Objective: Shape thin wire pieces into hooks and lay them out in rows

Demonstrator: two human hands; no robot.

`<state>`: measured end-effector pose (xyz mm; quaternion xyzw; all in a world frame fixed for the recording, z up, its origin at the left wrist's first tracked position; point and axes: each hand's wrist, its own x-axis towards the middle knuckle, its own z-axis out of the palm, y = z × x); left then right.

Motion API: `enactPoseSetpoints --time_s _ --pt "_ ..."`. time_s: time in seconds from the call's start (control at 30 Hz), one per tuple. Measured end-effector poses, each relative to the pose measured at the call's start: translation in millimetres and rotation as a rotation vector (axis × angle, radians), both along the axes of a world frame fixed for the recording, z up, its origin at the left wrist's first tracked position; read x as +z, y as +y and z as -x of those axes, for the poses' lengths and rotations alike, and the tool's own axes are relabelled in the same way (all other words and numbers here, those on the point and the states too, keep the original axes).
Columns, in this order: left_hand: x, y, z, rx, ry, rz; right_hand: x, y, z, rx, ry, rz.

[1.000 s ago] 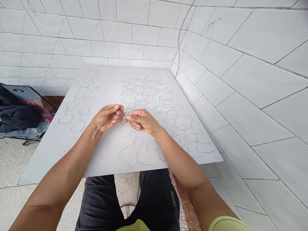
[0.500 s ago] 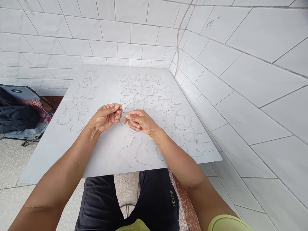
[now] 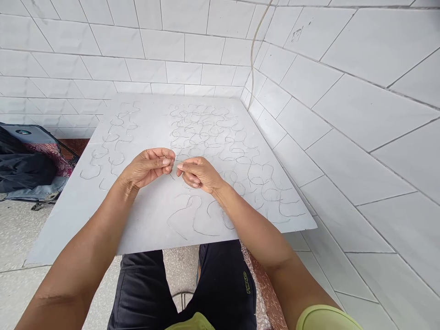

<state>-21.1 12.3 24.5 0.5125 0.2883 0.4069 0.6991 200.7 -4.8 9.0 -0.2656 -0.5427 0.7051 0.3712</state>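
White glazed tiles cover both walls, which meet in a corner at the upper middle of the frame, where a pale cable [image 3: 252, 59] hangs down. We sit with a white board [image 3: 68, 220] laid across our knees, and it fills the middle of the frame. Our dark trousers [image 3: 223, 284] show below its near edge, over a speckled floor [image 3: 13, 229].

Our left hand [image 3: 146, 167] and our right hand [image 3: 199, 174] meet just above the centre of the board, fingertips nearly touching. Between them we hold a short piece of thin wire [image 3: 173, 161]. The left hand pinches one end between thumb and forefinger, with the other fingers curled in beside them. The right hand pinches the other end, its remaining fingers folded under the palm. The wire is so fine that we cannot make out its bend, nor whether it touches the board.

Many more wire pieces bent into wavy loops lie flat on the board. A small group [image 3: 110, 142] sits toward the left of the frame, beyond our left hand. A dense spread [image 3: 220, 137] covers the centre and reaches the board's right edge. A few larger curves [image 3: 190, 215] lie near the lower edge, just beside our right wrist.

At the far left of the frame a dark bag [image 3: 24, 160] rests on the floor against the wall, well apart from our hands.
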Motion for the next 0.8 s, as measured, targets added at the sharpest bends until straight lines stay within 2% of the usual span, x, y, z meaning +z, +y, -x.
enactPoseSetpoints --time_s 0.13,0.27,0.57,0.8 --pt "-1.9 -1.1 -1.6 -0.059 0.049 -0.117 0.8 -1.0 1.0 0.058 0.066 0.035" --pt "-6.5 -1.5 -6.0 -0.038 0.056 -0.194 -2.2 0.5 0.9 0.081 0.106 0.028" --pt "-11.1 2.4 -3.8 -0.022 0.031 -0.107 -5.0 3.8 -1.1 0.053 0.088 0.037" --pt "-9.7 0.3 -2.8 -0.012 0.037 -0.157 -5.7 2.2 1.2 0.099 0.109 0.054"
